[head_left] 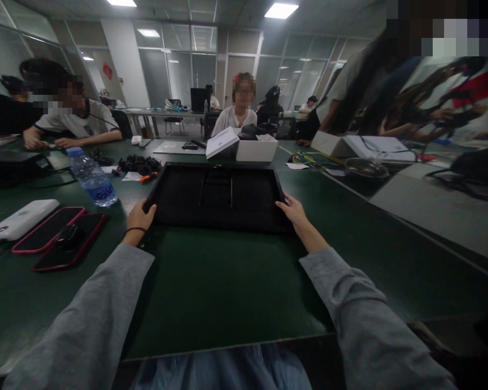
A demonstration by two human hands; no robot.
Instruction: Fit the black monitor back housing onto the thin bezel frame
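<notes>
A wide, shallow black tray (179,195) with raised edges and a divided middle section lies in front of me on the green table. My left hand (140,219) grips its left side near the front corner, thumb on top; a dark band circles that wrist. On the opposite side, my right hand (293,212) holds the right edge, thumb over the rim. The fingers beneath the tray are hidden on both hands. I cannot tell whether the tray rests fully on the table or is slightly raised.
Left of the tray stand a water bottle (92,179), a white power bank (22,219) and two red-edged phones (51,230). Beyond it are black cables (138,165) and an open white box (256,150). Another box (378,149) lies at right. Several people sit or stand around the table (228,292).
</notes>
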